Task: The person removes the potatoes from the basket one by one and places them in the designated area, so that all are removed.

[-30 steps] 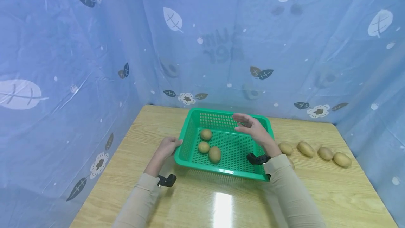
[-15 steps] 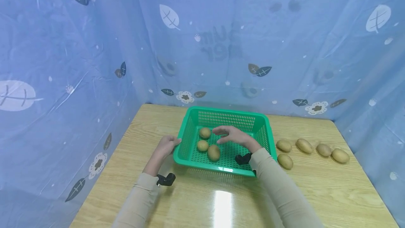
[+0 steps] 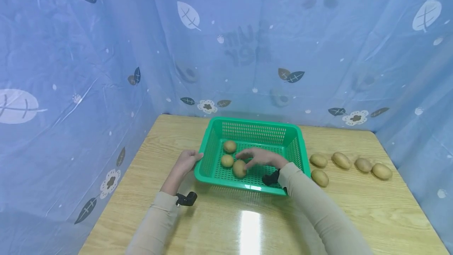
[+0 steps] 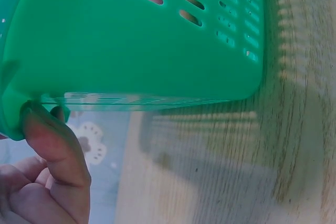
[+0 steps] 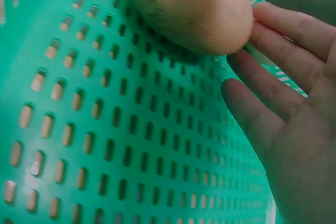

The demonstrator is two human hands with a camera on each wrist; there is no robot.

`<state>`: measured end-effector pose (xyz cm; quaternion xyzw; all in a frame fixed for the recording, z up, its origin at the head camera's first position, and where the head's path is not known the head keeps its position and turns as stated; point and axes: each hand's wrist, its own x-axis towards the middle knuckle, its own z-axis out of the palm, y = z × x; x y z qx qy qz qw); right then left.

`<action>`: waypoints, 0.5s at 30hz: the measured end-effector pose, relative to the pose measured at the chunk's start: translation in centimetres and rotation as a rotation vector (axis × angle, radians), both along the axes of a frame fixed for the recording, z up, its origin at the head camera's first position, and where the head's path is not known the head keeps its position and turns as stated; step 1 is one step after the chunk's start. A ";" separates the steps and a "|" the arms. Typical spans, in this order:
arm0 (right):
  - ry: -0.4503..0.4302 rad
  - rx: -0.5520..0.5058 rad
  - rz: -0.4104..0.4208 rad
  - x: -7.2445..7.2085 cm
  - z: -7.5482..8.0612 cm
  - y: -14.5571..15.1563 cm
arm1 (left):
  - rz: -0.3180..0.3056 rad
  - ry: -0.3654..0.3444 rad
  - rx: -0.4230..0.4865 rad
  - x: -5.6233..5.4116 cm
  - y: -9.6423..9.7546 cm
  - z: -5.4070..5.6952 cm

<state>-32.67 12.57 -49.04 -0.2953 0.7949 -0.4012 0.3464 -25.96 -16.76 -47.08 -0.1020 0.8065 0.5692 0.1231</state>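
Observation:
A green plastic basket [image 3: 249,121] with slotted walls stands on the wooden table. My left hand [image 3: 185,163] grips its left rim, and the left wrist view shows a digit [image 4: 55,145] bent against that rim. Over the basket floor, my right hand [image 3: 261,156] is around the largest potato [image 3: 239,169], thumb to its right and fingers past its far side. Fairly straight fingers [image 5: 286,51] meet the potato's end in the right wrist view. Two smaller potatoes lie beside it: a near one [image 3: 227,161] and a farther one [image 3: 229,146].
Right of the basket, several more potatoes lie on the table [image 3: 357,204], the closest potato [image 3: 320,177] near the basket's wall. A blue patterned curtain [image 3: 247,50] hangs behind and along the sides.
My right hand has moved left and down from over the basket's right half to the largest potato. The left hand keeps its grip on the rim.

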 end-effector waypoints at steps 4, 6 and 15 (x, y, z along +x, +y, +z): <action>0.001 0.034 0.000 0.1 -0.1 -0.3 | -0.003 0.001 -0.005 0.0 0.0 0.1; 0.005 0.039 0.001 0.1 -0.1 -0.4 | -0.002 0.001 -0.007 0.0 0.1 0.1; 0.024 0.073 0.012 -0.1 -0.7 -0.8 | -0.009 0.016 -0.028 0.0 0.1 0.0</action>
